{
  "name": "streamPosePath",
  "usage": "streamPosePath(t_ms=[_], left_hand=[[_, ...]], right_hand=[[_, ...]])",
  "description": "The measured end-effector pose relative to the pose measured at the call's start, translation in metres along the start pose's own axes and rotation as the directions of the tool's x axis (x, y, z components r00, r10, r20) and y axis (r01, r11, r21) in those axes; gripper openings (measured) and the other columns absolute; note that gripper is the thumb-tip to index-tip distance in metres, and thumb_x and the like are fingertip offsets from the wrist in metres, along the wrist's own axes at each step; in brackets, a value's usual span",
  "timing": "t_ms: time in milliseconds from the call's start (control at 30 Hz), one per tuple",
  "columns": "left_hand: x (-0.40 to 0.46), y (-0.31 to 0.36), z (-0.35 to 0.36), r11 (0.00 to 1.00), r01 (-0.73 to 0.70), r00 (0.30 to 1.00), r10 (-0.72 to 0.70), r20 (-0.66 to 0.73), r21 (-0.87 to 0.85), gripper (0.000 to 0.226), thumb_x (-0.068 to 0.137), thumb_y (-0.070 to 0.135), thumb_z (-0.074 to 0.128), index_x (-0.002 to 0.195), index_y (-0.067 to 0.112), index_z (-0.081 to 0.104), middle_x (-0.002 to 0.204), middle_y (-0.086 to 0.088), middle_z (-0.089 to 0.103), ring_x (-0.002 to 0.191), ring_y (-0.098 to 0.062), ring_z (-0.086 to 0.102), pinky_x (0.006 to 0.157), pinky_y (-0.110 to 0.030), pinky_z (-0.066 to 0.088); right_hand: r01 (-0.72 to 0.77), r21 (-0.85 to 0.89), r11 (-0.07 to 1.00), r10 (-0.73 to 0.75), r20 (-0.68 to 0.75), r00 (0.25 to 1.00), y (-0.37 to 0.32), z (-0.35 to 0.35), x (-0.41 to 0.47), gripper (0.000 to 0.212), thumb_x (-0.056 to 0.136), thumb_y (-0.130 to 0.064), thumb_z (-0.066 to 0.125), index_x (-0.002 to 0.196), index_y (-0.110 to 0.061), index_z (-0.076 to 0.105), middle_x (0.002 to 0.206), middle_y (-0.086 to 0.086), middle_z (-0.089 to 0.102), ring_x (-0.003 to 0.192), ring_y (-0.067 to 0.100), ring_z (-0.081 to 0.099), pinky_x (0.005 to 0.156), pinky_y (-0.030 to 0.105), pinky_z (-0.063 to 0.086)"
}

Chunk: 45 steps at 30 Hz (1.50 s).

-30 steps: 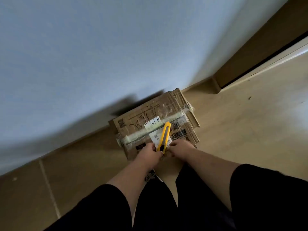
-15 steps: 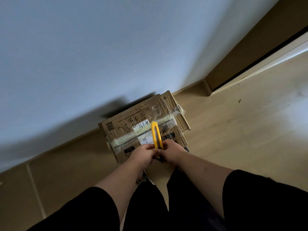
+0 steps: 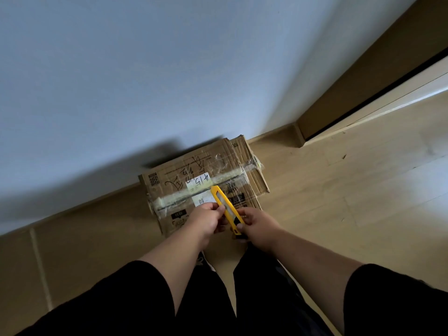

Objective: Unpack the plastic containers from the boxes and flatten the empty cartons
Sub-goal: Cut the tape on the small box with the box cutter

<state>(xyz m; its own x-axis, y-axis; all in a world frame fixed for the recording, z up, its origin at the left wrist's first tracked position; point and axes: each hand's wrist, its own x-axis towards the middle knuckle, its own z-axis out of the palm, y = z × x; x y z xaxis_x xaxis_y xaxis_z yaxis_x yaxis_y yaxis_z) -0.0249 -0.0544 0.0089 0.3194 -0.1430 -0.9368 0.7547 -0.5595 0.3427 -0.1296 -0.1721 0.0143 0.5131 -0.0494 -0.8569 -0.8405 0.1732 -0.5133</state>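
Yellow cutter (image 3: 226, 209) now tilted left, both hands pinching it, above taped carton (image 3: 174, 180).

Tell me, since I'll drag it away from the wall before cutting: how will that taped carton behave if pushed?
The cardboard carton sits flat on the wooden floor, so it should slide, not tip or roll. Its corners look crushed and its walls creased, so they may give under a push. The tape is uncut, so the contents probably add weight.

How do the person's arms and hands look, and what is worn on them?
Both hands, left hand and right hand, are bare, without gloves. No ring or watch is visible. The forearms are uncovered; black short sleeves end near the elbows on both arms.
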Motion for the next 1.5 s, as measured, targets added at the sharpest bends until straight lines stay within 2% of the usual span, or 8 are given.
streamPosePath(t_ms=[133,433,567,700,833,1000,1167,1500], left_hand=[[0.001,0.001,0.016,1.0,-0.01,1.0,0.011,0.023,-0.025,0.015,0.1,0.014,0.055,0.091,0.007,0.066,0.087,-0.012,0.069,0.076,-0.022,0.065,0.069,-0.036,0.053],[0.002,0.012,0.04,1.0,-0.021,0.996,0.022,0.089,-0.012,0.013,0.098,0.012,0.059,0.089,0.01,0.067,0.08,-0.008,0.072,0.075,-0.021,0.068,0.087,-0.045,0.055],[0.007,0.019,0.049,1.0,-0.024,0.987,0.023,0.159,0.006,0.011,0.097,0.009,0.059,0.091,0.008,0.068,0.086,-0.014,0.071,0.075,-0.025,0.068,0.082,-0.043,0.058],[0.019,0.023,0.058,0.979,-0.101,0.987,0.077,0.137,0.175,0.011,0.096,0.021,0.062,0.098,0.015,0.071,0.089,-0.007,0.071,0.083,-0.025,0.067,0.091,-0.048,0.056],[0.031,0.025,0.047,0.597,-0.252,0.916,0.4,-0.01,0.761,0.047,0.099,0.03,0.052,0.143,0.014,0.045,0.142,-0.008,0.047,0.131,-0.027,0.044,0.108,-0.042,0.04],[0.041,0.017,0.031,0.32,-0.212,0.883,0.467,0.04,0.923,0.074,0.094,0.023,0.046,0.157,0.014,0.009,0.165,-0.006,0.007,0.151,-0.025,0.004,0.123,-0.042,0.007],[0.046,0.015,0.027,0.238,-0.182,0.908,0.413,0.07,0.954,0.077,0.095,0.025,0.043,0.158,0.016,-0.001,0.166,-0.004,-0.007,0.152,-0.024,-0.006,0.124,-0.044,0.005],[0.048,0.01,0.029,0.243,-0.182,0.917,0.391,0.075,0.953,0.08,0.096,0.029,0.046,0.158,0.017,-0.004,0.165,-0.001,-0.014,0.151,-0.023,-0.011,0.123,-0.041,0.004]], right_hand=[[-0.008,-0.077,0.997,-0.005,-0.163,0.987,0.001,-0.012,-0.002,0.015,0.1,-0.024,0.054,0.1,-0.022,0.068,0.08,0.005,0.07,0.07,0.023,0.073,0.067,0.04,0.063],[-0.04,-0.121,0.992,0.019,-0.17,0.985,0.002,-0.041,-0.004,0.021,0.099,-0.03,0.056,0.097,-0.01,0.063,0.084,0.015,0.072,0.063,0.022,0.072,0.055,0.032,0.058],[-0.036,-0.097,0.995,0.021,-0.149,0.989,0.004,-0.047,0.0,0.025,0.089,-0.052,0.059,0.093,-0.028,0.062,0.086,0.008,0.074,0.078,0.029,0.073,0.072,0.048,0.061],[-0.007,-0.016,1.0,0.004,-0.171,0.985,0.001,-0.056,0.011,0.011,0.098,-0.034,0.054,0.106,-0.027,0.059,0.084,0.007,0.074,0.073,0.028,0.072,0.072,0.052,0.061],[-0.036,-0.278,0.96,-0.051,-0.301,0.952,-0.001,-0.07,0.027,0.012,0.1,-0.034,0.047,0.111,-0.033,0.05,0.084,0.003,0.07,0.071,0.023,0.07,0.07,0.043,0.06],[-0.046,-0.389,0.92,-0.071,-0.282,0.957,-0.007,-0.081,0.044,0.018,0.101,-0.035,0.046,0.116,-0.03,0.055,0.085,0.003,0.068,0.076,0.024,0.067,0.07,0.039,0.058],[-0.043,-0.466,0.884,-0.097,-0.271,0.958,-0.007,-0.084,0.052,0.022,0.103,-0.035,0.043,0.121,-0.025,0.052,0.086,0.005,0.066,0.076,0.024,0.063,0.064,0.033,0.052],[-0.024,-0.493,0.869,-0.122,-0.262,0.957,-0.012,-0.089,0.051,0.025,0.103,-0.033,0.044,0.124,-0.024,0.052,0.086,0.003,0.064,0.074,0.022,0.061,0.063,0.033,0.05]])
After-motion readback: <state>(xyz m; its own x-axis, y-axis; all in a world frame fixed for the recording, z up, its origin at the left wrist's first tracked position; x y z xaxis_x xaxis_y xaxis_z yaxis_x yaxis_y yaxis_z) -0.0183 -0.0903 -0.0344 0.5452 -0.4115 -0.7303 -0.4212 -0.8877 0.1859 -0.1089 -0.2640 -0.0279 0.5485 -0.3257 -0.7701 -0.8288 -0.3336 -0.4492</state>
